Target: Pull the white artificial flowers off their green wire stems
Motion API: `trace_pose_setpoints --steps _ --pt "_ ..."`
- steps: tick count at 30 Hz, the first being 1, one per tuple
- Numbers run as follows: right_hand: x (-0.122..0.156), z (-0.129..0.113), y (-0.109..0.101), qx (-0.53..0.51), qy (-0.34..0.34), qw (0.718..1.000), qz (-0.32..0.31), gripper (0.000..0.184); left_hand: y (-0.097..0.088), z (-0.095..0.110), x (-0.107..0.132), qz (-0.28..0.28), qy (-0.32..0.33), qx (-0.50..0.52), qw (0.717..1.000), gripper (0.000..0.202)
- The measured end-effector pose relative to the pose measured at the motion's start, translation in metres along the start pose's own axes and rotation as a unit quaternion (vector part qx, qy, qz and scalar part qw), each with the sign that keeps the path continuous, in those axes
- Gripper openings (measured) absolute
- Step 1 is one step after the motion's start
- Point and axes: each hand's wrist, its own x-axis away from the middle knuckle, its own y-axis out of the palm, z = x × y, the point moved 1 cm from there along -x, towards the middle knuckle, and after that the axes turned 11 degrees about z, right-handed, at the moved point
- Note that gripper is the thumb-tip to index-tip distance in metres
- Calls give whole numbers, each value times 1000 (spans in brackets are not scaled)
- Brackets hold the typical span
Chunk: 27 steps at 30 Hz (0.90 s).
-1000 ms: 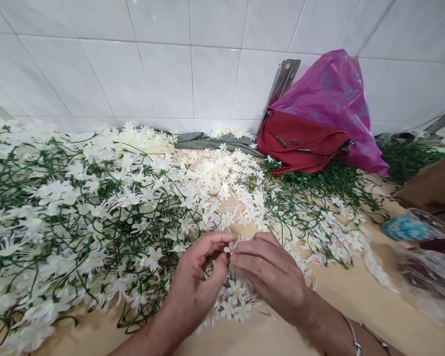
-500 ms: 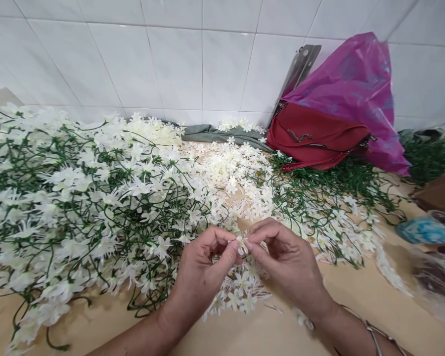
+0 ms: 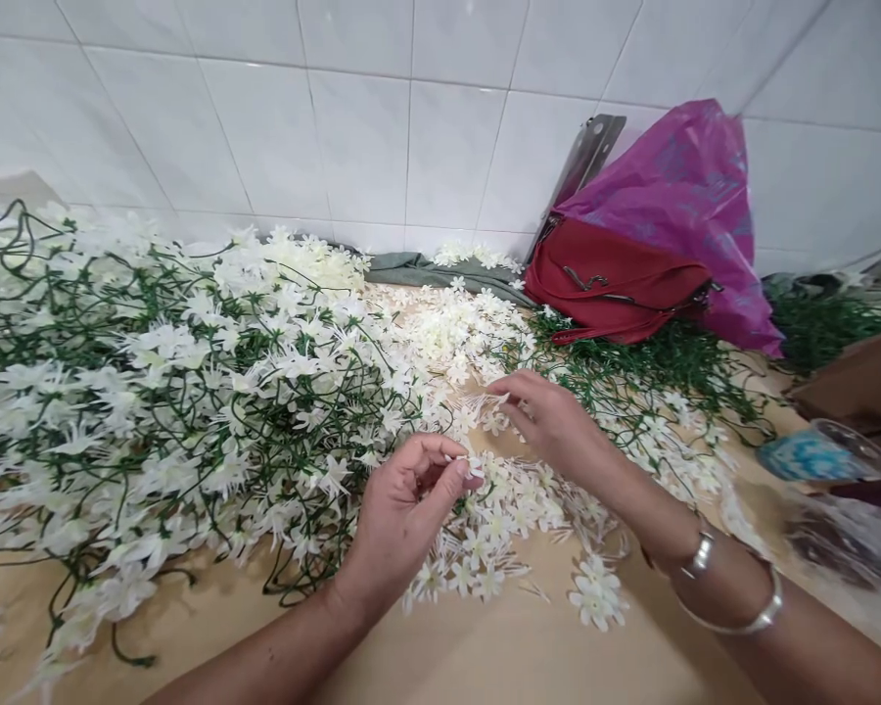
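Observation:
Pinched between the thumb and fingers of my left hand [image 3: 403,509] is a small white artificial flower [image 3: 474,468]. My right hand [image 3: 558,421] reaches farther over the table, its thumb and fingertips drawn together at a bunch of thin white stamen pieces [image 3: 474,403]. What those fingertips grip is too small to make out. Loose white blossoms [image 3: 488,534] lie below and between the hands. To the left rises a big heap of white flowers on green stems [image 3: 212,392]. A small stack of flower heads [image 3: 597,592] rests on the tabletop under my right forearm.
Against the tiled wall stand a red handbag [image 3: 609,279] and a purple plastic bag [image 3: 694,186]. Green stems [image 3: 653,362] spread beneath them. On the right are a blue and white plastic cup [image 3: 814,455], a brown box [image 3: 858,382] and a clear plastic bag [image 3: 852,539].
My right hand has left the flower and moved forward to the stamen pieces. My left hand keeps the flower in nearly the same place. The view has shifted slightly.

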Motion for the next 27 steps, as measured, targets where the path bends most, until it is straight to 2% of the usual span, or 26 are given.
trace_pose_setpoints --steps 1,4,8,12,14,17,19,21,24,27 --pt "-5 2 4 24 -23 999 -42 29 0 0 0 0 1 -3 1000 24" --pt "-18 2 14 108 -53 988 -96 29 -2 -1 0 -1 17 -33 999 20" --pt "-26 -2 14 166 -51 981 -87 17 -5 -3 0 3 51 -52 997 18" --pt "-19 -2 0 125 -9 991 -40 17 -6 -4 -1 4 13 -6 1000 26" --pt "-11 -1 -6 61 51 997 -3 15 -6 -5 -2 2 8 0 1000 28" --pt "4 -3 -10 -33 148 988 29 7 -7 -8 -2 6 14 -4 1000 30" --pt "12 -6 -10 -82 176 980 40 7 -7 -9 -3 12 17 -8 1000 30" --pt "18 -11 -10 -100 165 979 73 8 -6 -10 -4 19 19 -10 1000 29" --pt "24 -19 -11 -72 108 980 151 8 -5 -9 -5 37 14 -9 999 31" --pt "29 -24 -9 -67 81 977 187 9 -4 -9 -6 52 11 -5 999 32"
